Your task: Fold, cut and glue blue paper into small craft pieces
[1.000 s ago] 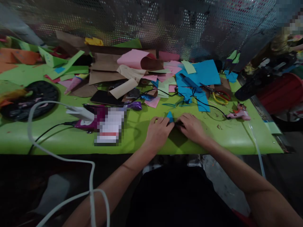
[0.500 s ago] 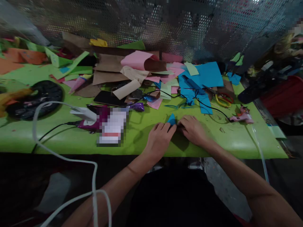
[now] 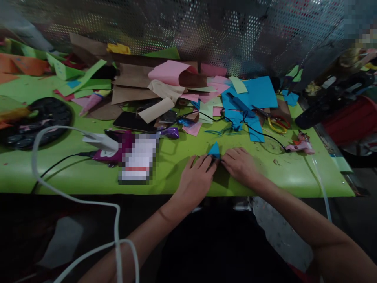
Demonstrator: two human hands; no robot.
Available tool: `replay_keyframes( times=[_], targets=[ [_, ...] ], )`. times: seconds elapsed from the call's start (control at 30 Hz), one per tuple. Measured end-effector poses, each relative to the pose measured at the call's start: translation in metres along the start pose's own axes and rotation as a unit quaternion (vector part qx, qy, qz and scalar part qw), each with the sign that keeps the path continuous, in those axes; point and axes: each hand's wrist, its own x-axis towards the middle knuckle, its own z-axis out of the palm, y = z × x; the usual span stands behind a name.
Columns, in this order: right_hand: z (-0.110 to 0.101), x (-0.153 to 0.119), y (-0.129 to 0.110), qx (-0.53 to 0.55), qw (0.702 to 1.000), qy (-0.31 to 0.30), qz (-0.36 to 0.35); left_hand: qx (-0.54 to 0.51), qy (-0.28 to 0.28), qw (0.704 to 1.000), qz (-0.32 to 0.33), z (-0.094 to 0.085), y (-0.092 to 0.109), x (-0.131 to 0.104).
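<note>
Near the front edge of the counter (image 3: pixel 282 175), a little right of centre, lies the blue piece (image 3: pixel 215 150), between the two hands. What shows of it is a triangle, its tip pointing to the far side and slightly right. Its broad end faces near and is partly covered, so the full long axis cannot be told; the visible part runs roughly near to far.

The left hand (image 3: pixel 196 175) has its fingers bent and slightly spread, their ends on the near left part of the piece, probably to steady it against the counter. The right hand (image 3: pixel 240 165) has its fingers curled together at the near right corner, perhaps to guard that edge; whether either hand pinches anything is hidden.

Beyond, on the far side, lie a blue strip (image 3: pixel 255 133) and a blue sheet (image 3: pixel 265 92), with scissors (image 3: pixel 278 124) just right, seemingly set within reach. Farther right is a pink tool (image 3: pixel 300 147), its black cord (image 3: pixel 263 135) trailing across the counter. To the left, a white plug (image 3: pixel 101 141) sits on a purple block (image 3: pixel 112 156).
</note>
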Motion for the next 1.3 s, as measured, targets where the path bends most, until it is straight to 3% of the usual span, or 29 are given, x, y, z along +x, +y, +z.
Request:
replay_keyframes(
  times=[0.23,0.53,0.67,1.13,1.3],
  targets=[
    [-0.003,-0.002,-0.001,-0.031,0.999,0.012,-0.030,-0.015,-0.017,1.000,-0.017,-0.001,-0.001,0.007],
    [-0.007,-0.008,0.005,0.035,0.997,0.047,0.058,0.008,-0.038,0.999,-0.025,-0.001,-0.005,0.025],
    [-0.010,-0.014,0.000,0.049,0.996,0.059,0.048,-0.006,-0.034,0.999,-0.025,0.000,-0.010,0.029],
    [-0.008,-0.013,-0.010,0.025,0.999,-0.006,0.034,-0.052,-0.051,0.997,0.003,0.004,-0.032,0.041],
    [-0.010,-0.012,-0.011,0.022,0.998,-0.041,0.043,-0.059,0.030,0.996,-0.065,-0.012,-0.045,0.028]
  ],
)
